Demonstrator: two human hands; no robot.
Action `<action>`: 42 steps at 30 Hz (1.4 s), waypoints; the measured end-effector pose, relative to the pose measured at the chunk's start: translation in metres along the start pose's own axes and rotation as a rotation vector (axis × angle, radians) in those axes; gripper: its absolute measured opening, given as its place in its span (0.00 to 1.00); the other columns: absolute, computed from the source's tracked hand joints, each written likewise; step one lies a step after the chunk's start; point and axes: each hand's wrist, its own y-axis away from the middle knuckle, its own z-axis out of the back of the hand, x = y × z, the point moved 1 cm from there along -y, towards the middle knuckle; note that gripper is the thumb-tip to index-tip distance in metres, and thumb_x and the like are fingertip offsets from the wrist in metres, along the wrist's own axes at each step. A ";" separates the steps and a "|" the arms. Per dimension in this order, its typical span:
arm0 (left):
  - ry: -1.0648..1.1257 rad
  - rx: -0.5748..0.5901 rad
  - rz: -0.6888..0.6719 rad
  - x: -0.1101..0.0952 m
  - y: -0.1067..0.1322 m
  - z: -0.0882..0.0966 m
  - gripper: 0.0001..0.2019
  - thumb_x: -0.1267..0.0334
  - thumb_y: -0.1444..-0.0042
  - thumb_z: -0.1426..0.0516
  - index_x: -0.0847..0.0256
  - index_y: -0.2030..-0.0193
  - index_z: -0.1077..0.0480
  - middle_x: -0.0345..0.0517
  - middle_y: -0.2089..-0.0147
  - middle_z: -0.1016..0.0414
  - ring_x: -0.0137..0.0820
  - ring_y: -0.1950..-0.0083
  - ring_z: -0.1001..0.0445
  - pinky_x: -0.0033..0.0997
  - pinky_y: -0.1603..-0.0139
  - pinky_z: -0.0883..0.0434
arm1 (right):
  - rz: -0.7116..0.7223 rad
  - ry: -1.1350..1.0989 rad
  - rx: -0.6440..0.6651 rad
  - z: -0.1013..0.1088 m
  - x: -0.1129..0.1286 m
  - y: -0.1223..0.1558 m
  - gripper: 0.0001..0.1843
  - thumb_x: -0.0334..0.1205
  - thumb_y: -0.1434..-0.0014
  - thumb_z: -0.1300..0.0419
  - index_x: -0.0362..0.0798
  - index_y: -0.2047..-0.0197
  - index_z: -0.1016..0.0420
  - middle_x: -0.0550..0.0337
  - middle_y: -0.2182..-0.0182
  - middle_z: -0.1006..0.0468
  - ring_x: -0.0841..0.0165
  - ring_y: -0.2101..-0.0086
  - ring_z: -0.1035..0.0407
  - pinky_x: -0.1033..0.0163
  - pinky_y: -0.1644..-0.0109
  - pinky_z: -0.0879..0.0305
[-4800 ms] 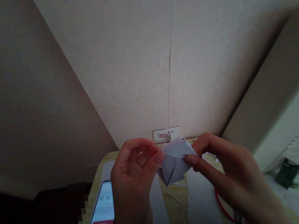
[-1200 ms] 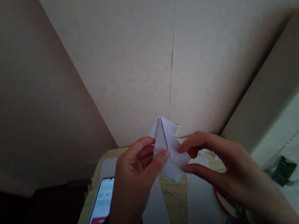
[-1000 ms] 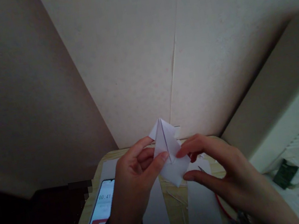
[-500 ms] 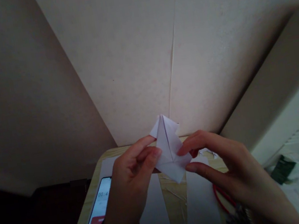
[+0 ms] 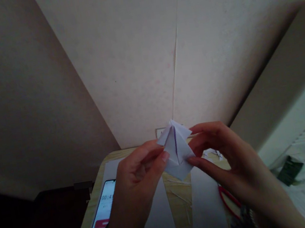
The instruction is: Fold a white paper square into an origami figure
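A small white folded paper (image 5: 177, 152) is held up above the table, its point upward and a dark slit down its middle. On its left edge my left hand (image 5: 139, 177) is closed, thumb in front and fingers behind. My right hand (image 5: 223, 156) pinches the right edge, the thumb low on the front and the index finger up behind the upper flap. Two side flaps stick out near the paper's top. Part of the fingers is hidden behind it.
A phone with a lit timer (image 5: 103, 214) lies at the left of the wooden table (image 5: 183, 217). White paper sheets (image 5: 208, 209) lie below my hands. A red loop-shaped handle (image 5: 226, 198) shows by my right wrist. Behind stands a wall (image 5: 134, 74) with a socket (image 5: 159, 132).
My right hand has shifted its grip from the paper's lower right corner to higher up the right edge. The paper has turned slightly, and its side flaps spread more evenly.
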 end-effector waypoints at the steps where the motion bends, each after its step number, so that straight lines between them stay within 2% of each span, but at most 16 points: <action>1: -0.010 0.010 0.004 -0.001 0.001 0.000 0.05 0.69 0.49 0.31 0.53 0.67 0.15 0.32 0.75 0.18 0.25 0.74 0.23 0.22 0.62 0.23 | 0.009 0.014 0.002 0.000 0.001 0.000 0.18 0.29 0.38 0.32 0.56 0.49 0.27 0.74 0.67 0.16 0.75 0.67 0.22 0.75 0.59 0.26; 3: -0.040 0.038 -0.031 -0.003 0.002 0.001 0.06 0.68 0.47 0.33 0.51 0.66 0.14 0.35 0.70 0.14 0.29 0.67 0.18 0.24 0.59 0.22 | 0.039 0.070 0.014 0.001 0.003 -0.002 0.13 0.27 0.39 0.33 0.55 0.56 0.24 0.72 0.69 0.16 0.75 0.69 0.22 0.74 0.62 0.27; 5: -0.092 0.086 -0.115 -0.007 0.002 0.001 0.10 0.69 0.45 0.35 0.48 0.68 0.14 0.36 0.64 0.12 0.33 0.58 0.16 0.29 0.49 0.22 | 0.089 0.099 0.017 0.003 0.005 -0.005 0.11 0.25 0.39 0.34 0.53 0.62 0.22 0.69 0.69 0.17 0.73 0.68 0.23 0.71 0.63 0.27; 9: -0.205 0.134 -0.244 -0.010 0.003 0.001 0.11 0.68 0.44 0.34 0.46 0.73 0.15 0.40 0.51 0.13 0.39 0.43 0.20 0.36 0.34 0.31 | 0.167 0.073 -0.037 0.004 0.006 -0.007 0.11 0.24 0.39 0.37 0.52 0.64 0.22 0.63 0.64 0.18 0.69 0.62 0.22 0.67 0.59 0.26; 11: -0.187 0.082 -0.239 -0.009 0.003 0.001 0.09 0.67 0.44 0.33 0.47 0.70 0.14 0.41 0.43 0.16 0.41 0.38 0.23 0.36 0.33 0.30 | 0.166 0.066 -0.079 0.003 0.006 -0.005 0.11 0.25 0.38 0.38 0.53 0.64 0.21 0.63 0.62 0.19 0.69 0.60 0.23 0.66 0.56 0.26; 13: -0.082 0.015 -0.212 -0.005 0.002 0.000 0.07 0.67 0.43 0.33 0.48 0.62 0.14 0.41 0.39 0.18 0.40 0.36 0.23 0.34 0.38 0.26 | 0.158 0.053 -0.137 0.002 0.007 -0.001 0.13 0.24 0.36 0.38 0.54 0.63 0.22 0.64 0.59 0.20 0.70 0.57 0.24 0.66 0.54 0.27; 16: 0.182 -0.007 -0.109 0.000 -0.001 0.004 0.13 0.59 0.41 0.31 0.51 0.50 0.18 0.45 0.41 0.16 0.38 0.43 0.17 0.28 0.53 0.19 | 0.186 0.042 -0.202 0.001 0.007 0.006 0.14 0.23 0.35 0.38 0.55 0.61 0.22 0.64 0.57 0.21 0.70 0.56 0.26 0.64 0.53 0.29; 19: 0.326 0.136 0.062 0.002 -0.002 0.006 0.26 0.53 0.48 0.27 0.53 0.44 0.22 0.51 0.49 0.12 0.38 0.59 0.13 0.27 0.67 0.19 | 0.256 0.089 -0.223 -0.001 0.006 0.009 0.14 0.23 0.36 0.37 0.55 0.60 0.22 0.63 0.56 0.20 0.68 0.60 0.25 0.63 0.60 0.28; 21: 0.336 0.173 0.173 0.000 0.000 0.004 0.32 0.58 0.54 0.24 0.54 0.41 0.24 0.49 0.56 0.11 0.36 0.65 0.13 0.27 0.65 0.19 | 0.305 0.156 -0.218 -0.001 0.006 0.010 0.15 0.22 0.36 0.38 0.55 0.59 0.21 0.61 0.54 0.19 0.67 0.61 0.25 0.61 0.63 0.26; 23: 0.319 0.172 0.253 -0.004 0.005 -0.001 0.28 0.67 0.54 0.25 0.54 0.45 0.22 0.42 0.65 0.11 0.35 0.67 0.13 0.25 0.67 0.21 | 0.339 0.201 -0.179 -0.002 0.005 0.011 0.16 0.23 0.36 0.39 0.56 0.58 0.21 0.60 0.52 0.19 0.65 0.61 0.24 0.59 0.62 0.24; 27: 0.262 0.062 0.174 -0.009 0.007 -0.010 0.20 0.76 0.56 0.28 0.56 0.57 0.21 0.38 0.69 0.12 0.32 0.67 0.14 0.23 0.66 0.21 | 0.331 0.184 -0.093 -0.002 0.003 0.009 0.16 0.22 0.36 0.40 0.56 0.58 0.21 0.60 0.50 0.20 0.65 0.57 0.23 0.59 0.57 0.21; 32: 0.207 -0.002 0.056 -0.005 0.000 -0.004 0.21 0.75 0.57 0.27 0.56 0.56 0.23 0.36 0.69 0.13 0.31 0.68 0.15 0.22 0.67 0.21 | 0.322 0.117 -0.047 0.002 0.006 0.007 0.19 0.20 0.36 0.44 0.55 0.56 0.22 0.61 0.45 0.23 0.67 0.53 0.25 0.61 0.50 0.23; 35: 0.176 -0.069 0.008 -0.003 -0.003 -0.002 0.16 0.70 0.53 0.28 0.57 0.59 0.24 0.37 0.70 0.14 0.32 0.69 0.16 0.24 0.68 0.21 | 0.306 0.143 0.066 0.004 0.008 0.006 0.07 0.35 0.30 0.40 0.55 0.51 0.23 0.57 0.43 0.25 0.63 0.48 0.27 0.60 0.46 0.23; 36: 0.164 -0.094 -0.005 -0.003 -0.003 -0.002 0.13 0.68 0.51 0.29 0.57 0.59 0.24 0.37 0.70 0.15 0.32 0.68 0.16 0.25 0.67 0.21 | 0.307 0.163 0.108 0.004 0.007 0.005 0.07 0.42 0.30 0.38 0.55 0.49 0.25 0.55 0.42 0.26 0.61 0.47 0.27 0.59 0.45 0.23; 38: 0.142 -0.125 -0.025 -0.003 -0.003 -0.003 0.11 0.67 0.49 0.31 0.57 0.60 0.24 0.35 0.70 0.16 0.32 0.68 0.17 0.26 0.67 0.21 | 0.318 0.212 0.163 0.003 0.006 0.003 0.16 0.50 0.33 0.35 0.54 0.45 0.27 0.52 0.40 0.28 0.59 0.45 0.28 0.58 0.43 0.23; 42: 0.106 -0.150 -0.040 -0.002 -0.002 -0.003 0.10 0.68 0.50 0.31 0.56 0.62 0.25 0.35 0.68 0.15 0.30 0.69 0.18 0.24 0.67 0.22 | 0.321 0.252 0.150 0.000 0.002 0.001 0.14 0.40 0.33 0.34 0.53 0.46 0.29 0.52 0.40 0.28 0.63 0.45 0.28 0.62 0.41 0.25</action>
